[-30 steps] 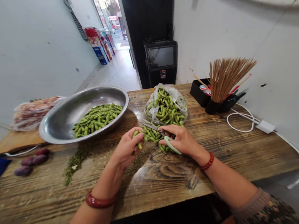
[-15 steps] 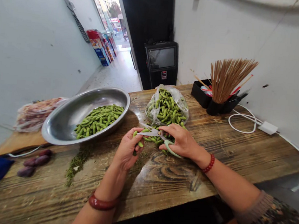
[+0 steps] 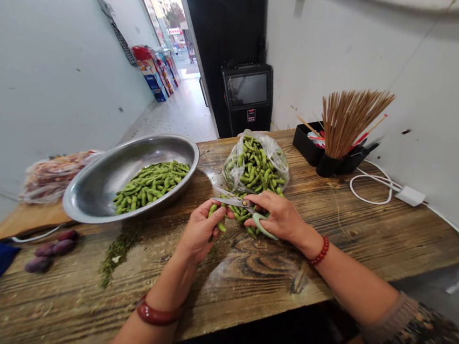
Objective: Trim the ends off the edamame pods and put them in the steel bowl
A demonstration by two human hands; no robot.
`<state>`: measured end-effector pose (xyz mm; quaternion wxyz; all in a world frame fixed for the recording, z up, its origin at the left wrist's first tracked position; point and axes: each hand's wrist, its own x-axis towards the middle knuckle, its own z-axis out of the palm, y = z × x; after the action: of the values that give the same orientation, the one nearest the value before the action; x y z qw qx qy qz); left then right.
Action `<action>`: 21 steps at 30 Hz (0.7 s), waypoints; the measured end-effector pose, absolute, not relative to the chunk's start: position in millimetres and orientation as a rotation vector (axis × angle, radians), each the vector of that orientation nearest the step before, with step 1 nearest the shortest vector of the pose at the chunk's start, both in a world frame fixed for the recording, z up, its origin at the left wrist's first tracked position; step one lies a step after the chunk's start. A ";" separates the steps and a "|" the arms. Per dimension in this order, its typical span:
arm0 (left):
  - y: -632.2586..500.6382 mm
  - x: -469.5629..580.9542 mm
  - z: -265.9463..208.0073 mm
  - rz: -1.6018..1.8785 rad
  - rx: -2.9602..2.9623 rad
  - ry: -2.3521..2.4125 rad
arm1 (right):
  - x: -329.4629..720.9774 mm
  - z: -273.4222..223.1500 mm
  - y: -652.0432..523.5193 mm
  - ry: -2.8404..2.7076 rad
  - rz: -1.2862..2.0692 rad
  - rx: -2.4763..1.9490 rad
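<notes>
Scissors in my right hand, fingers wrapped round the pale green handles, blades pointing left. Left hand pinched on a pod, one end poking out below my thumb. Whether another sits behind it, I cannot tell. The pod is over the table, just left of the loose pods.

Main hazard: steel lies right by my left fingertips. Closing the blades with those fingers too far forward could nip skin. Likely cause: a short pod, leaving little room between finger and metal. How far the blades are parted is hard to read from here.

Second: the pinch. The pod looks smooth and curved, so a light hold could let it twist or pop out once a blade bears on it. Squeezing too hard might split it.

Third: crowding. Loose pods lie under the scissors, the bag close behind them. A low sweep of my right hand could scatter pods or snag the plastic.

Off to the left, the bowl holds a heap of pods toward its near right side. Green scraps lie on the table just in front of it; a pod dropped short of the rim could land among them.

Sticks and cable well apart to the right; little risk there, I judge.
</notes>
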<state>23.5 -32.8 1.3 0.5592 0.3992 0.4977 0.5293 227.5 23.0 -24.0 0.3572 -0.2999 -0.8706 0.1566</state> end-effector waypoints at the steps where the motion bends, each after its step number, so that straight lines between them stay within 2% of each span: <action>1: -32.9 23.4 1.3 1.247 0.944 1.177 | 227.7 -23.7 22.9 -2.246 0.408 -0.775; 12: -33.1 20.2 1.5 1.202 0.858 1.016 | 223.2 -35.1 27.3 -2.086 0.627 -0.802; 15: -32.7 16.9 4.0 1.196 0.844 0.979 | 223.0 -35.9 30.7 -1.993 0.593 -0.888; 21: -30.7 4.5 18.4 1.441 0.919 1.129 | 227.8 -29.1 37.4 -1.897 0.521 -0.909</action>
<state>4.5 -30.7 18.4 0.5198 0.3831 0.4709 0.6011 227.8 37.4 -29.1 0.4682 -0.3707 -0.7734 0.2126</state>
